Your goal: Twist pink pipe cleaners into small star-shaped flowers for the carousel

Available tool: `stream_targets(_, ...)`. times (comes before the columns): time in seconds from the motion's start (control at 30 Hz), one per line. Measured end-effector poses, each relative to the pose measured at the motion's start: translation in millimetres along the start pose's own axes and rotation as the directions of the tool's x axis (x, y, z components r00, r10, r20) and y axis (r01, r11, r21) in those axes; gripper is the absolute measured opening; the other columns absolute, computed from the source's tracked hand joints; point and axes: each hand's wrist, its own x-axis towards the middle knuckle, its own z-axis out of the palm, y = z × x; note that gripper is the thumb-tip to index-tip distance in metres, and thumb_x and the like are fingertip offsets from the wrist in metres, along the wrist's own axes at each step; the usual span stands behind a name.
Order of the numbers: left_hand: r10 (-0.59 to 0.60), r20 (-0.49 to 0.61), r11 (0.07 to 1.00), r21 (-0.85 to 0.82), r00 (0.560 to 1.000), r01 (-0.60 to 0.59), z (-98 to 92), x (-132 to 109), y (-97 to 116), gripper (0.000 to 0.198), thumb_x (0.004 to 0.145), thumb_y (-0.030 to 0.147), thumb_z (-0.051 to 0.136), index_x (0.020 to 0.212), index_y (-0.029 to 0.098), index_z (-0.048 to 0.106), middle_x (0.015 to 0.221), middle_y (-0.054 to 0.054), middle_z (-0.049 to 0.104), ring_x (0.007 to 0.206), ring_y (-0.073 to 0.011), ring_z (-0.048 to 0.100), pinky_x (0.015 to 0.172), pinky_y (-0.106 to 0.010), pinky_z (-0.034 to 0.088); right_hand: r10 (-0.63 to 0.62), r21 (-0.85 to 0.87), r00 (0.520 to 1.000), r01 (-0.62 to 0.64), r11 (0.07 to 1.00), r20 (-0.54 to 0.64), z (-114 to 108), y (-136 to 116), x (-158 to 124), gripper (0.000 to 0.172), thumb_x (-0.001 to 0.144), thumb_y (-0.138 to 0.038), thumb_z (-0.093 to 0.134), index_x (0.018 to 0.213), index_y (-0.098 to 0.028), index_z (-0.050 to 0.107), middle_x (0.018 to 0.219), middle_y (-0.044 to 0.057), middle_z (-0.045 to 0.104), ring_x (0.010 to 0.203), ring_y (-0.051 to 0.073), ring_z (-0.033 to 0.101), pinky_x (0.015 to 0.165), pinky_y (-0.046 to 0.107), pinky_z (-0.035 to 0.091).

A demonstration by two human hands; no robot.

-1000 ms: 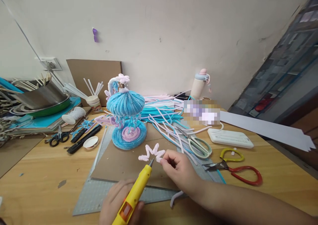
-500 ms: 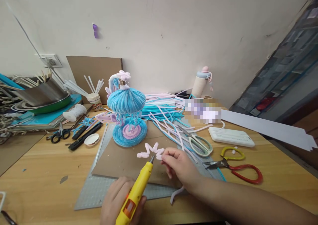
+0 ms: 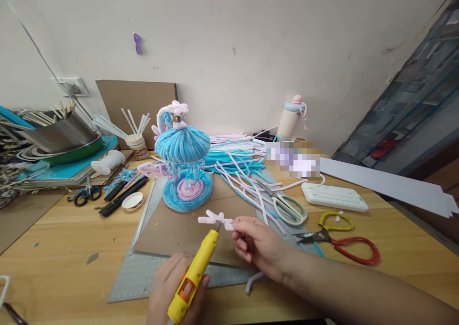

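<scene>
My left hand (image 3: 175, 291) grips a yellow glue gun (image 3: 195, 272), its metal tip touching a small pink zigzag pipe-cleaner piece (image 3: 214, 218). My right hand (image 3: 256, 246) pinches the right end of that pink piece, holding it just above a brown cardboard sheet (image 3: 172, 234). Behind it stands a blue and pink pipe-cleaner carousel model (image 3: 183, 164) on the same cardboard.
A pile of blue, white and pink pipe cleaners (image 3: 236, 160) lies behind. Green-handled scissors (image 3: 289, 209), red and yellow scissors (image 3: 340, 241) and a white box (image 3: 333, 196) sit at right. Black scissors (image 3: 86, 196), cutters, a tape roll, a cup of sticks and a pan (image 3: 60, 140) crowd the left.
The pink zigzag piece has tipped from standing up to lying flatter in my right fingers. The glue gun tip has stayed against it.
</scene>
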Motion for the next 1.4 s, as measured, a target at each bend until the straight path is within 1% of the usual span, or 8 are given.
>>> stream_targets(0.27, -0.015, 0.017, 1.0, 0.008, 1.0, 0.015, -0.1, -0.5, -2.9, 0.028, 0.088, 0.032, 0.045, 0.065, 0.019, 0.051, 0.058, -0.001, 0.051, 0.054, -0.0138, 0.049, 0.054, -0.026, 0.038, 0.009, -0.015, 1.0, -0.009, 1.0, 0.003, 2.5, -1.7, -0.1, 0.024, 0.076, -0.032, 0.056, 0.061, -0.014, 0.051, 0.044, -0.005, 0.043, 0.035, 0.005, 0.038, 0.036, 0.019, 0.02)
stream_targets(0.4, 0.002, 0.009, 0.999, 0.038, 1.0, -0.003, -1.2, 0.3, -2.4, 0.03, 0.087, 0.033, 0.047, 0.061, 0.019, 0.047, 0.055, 0.0, 0.049, 0.051, -0.0138, 0.047, 0.052, -0.026, 0.037, 0.008, -0.014, 1.0, -0.008, 1.0, 0.001, 1.2, -1.0, 0.3, 0.023, 0.077, -0.031, 0.055, 0.061, -0.014, 0.051, 0.044, -0.005, 0.043, 0.035, 0.005, 0.037, 0.036, 0.018, 0.02)
stream_targets(0.67, -0.01, 0.041, 0.998, 0.057, 0.999, 0.008, -2.3, -1.0, -5.5, 0.033, 0.088, 0.036, 0.045, 0.06, 0.019, 0.047, 0.055, 0.0, 0.049, 0.052, -0.014, 0.048, 0.052, -0.026, 0.038, -0.004, 0.001, 1.0, 0.004, 1.0, -0.003, -0.5, 0.7, 1.7, 0.022, 0.078, -0.03, 0.054, 0.062, -0.014, 0.052, 0.046, -0.005, 0.044, 0.035, 0.005, 0.038, 0.037, 0.018, 0.02)
stream_targets(0.77, -0.005, 0.033, 0.999, 0.038, 0.999, 0.004, -3.2, -0.4, -4.2, 0.03, 0.088, 0.035, 0.045, 0.064, 0.019, 0.052, 0.058, -0.001, 0.053, 0.054, -0.0146, 0.051, 0.054, -0.026, 0.04, -0.006, 0.006, 1.0, 0.006, 1.0, 0.003, 0.2, 0.3, 2.4, 0.022, 0.077, -0.03, 0.055, 0.062, -0.014, 0.052, 0.046, -0.005, 0.044, 0.035, 0.004, 0.037, 0.037, 0.018, 0.02)
stream_targets(0.87, 0.023, -0.008, 1.0, 0.021, 1.0, -0.023, -3.3, 0.0, -2.8, 0.025, 0.088, 0.035, 0.046, 0.074, 0.019, 0.059, 0.067, -0.003, 0.059, 0.062, -0.0162, 0.055, 0.058, -0.027, 0.043, -0.006, 0.0, 1.0, 0.006, 1.0, 0.006, 0.6, -0.4, 1.8, 0.023, 0.077, -0.031, 0.055, 0.061, -0.014, 0.052, 0.045, -0.005, 0.043, 0.035, 0.005, 0.038, 0.037, 0.019, 0.021)
stream_targets(0.93, 0.039, -0.032, 0.999, 0.02, 0.999, -0.038, -2.5, -0.3, -2.8, 0.024, 0.087, 0.036, 0.047, 0.078, 0.019, 0.061, 0.071, -0.005, 0.062, 0.066, -0.0174, 0.057, 0.062, -0.028, 0.044, -0.003, -0.001, 1.0, 0.003, 1.0, 0.005, 0.3, -0.6, 0.9, 0.023, 0.077, -0.031, 0.055, 0.061, -0.014, 0.052, 0.045, -0.005, 0.043, 0.035, 0.005, 0.038, 0.037, 0.019, 0.021)
stream_targets(1.07, 0.053, -0.044, 0.998, 0.03, 0.998, -0.052, -0.6, -1.6, -5.0, 0.025, 0.087, 0.036, 0.046, 0.08, 0.019, 0.062, 0.075, -0.006, 0.063, 0.069, -0.0182, 0.059, 0.063, -0.028, 0.046, 0.0, 0.009, 1.0, 0.0, 1.0, 0.004, -0.4, -0.2, 0.3, 0.023, 0.076, -0.031, 0.056, 0.061, -0.014, 0.052, 0.044, -0.005, 0.043, 0.035, 0.005, 0.038, 0.037, 0.019, 0.021)
stream_targets(1.4, 0.063, -0.013, 0.998, 0.031, 0.998, -0.063, -1.1, -1.1, -5.2, 0.023, 0.087, 0.035, 0.047, 0.078, 0.019, 0.06, 0.073, -0.006, 0.063, 0.067, -0.0176, 0.059, 0.061, -0.027, 0.046, 0.013, 0.045, 1.0, -0.014, 0.999, 0.025, -0.6, -0.4, 1.1, 0.023, 0.075, -0.031, 0.056, 0.059, -0.014, 0.053, 0.043, -0.004, 0.044, 0.035, 0.005, 0.038, 0.036, 0.019, 0.019)
